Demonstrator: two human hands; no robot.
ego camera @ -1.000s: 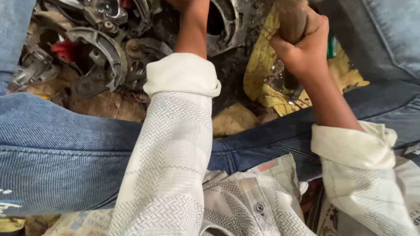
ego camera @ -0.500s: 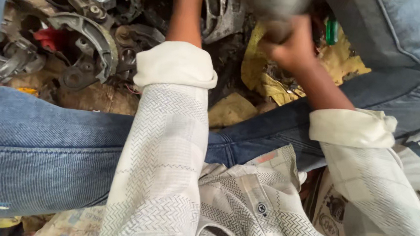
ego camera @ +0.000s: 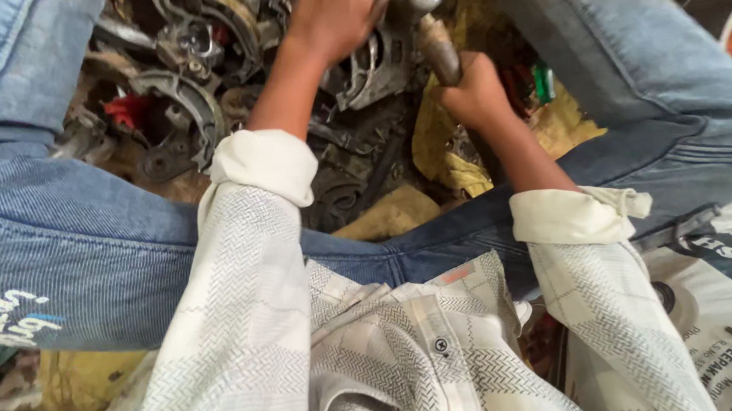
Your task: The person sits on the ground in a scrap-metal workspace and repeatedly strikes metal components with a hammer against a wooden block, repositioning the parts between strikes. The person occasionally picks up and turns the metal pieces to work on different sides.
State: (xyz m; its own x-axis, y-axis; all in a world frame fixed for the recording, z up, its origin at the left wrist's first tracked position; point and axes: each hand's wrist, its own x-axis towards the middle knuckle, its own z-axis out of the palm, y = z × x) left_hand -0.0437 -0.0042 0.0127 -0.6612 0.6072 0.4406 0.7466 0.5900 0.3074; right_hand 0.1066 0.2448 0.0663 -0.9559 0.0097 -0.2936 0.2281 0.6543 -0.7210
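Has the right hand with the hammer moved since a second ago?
Yes. The right hand has swung the hammer leftward, its head now over the dark metal part beside the left hand.

Soft, even daylight, dim shadow among the metal parts (ego camera: 194, 90), slight motion blur at the top.

Right hand (ego camera: 475, 91) grips hammer (ego camera: 433, 39) (wooden handle); left hand (ego camera: 332, 10) presses dark metal part (ego camera: 375, 69) far among greasy scrap

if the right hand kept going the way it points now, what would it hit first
Probably the grey metal part under the left hand. The right hand grips a hammer whose head aims up-left at it. Depth is unclear, so the gap is uncertain.
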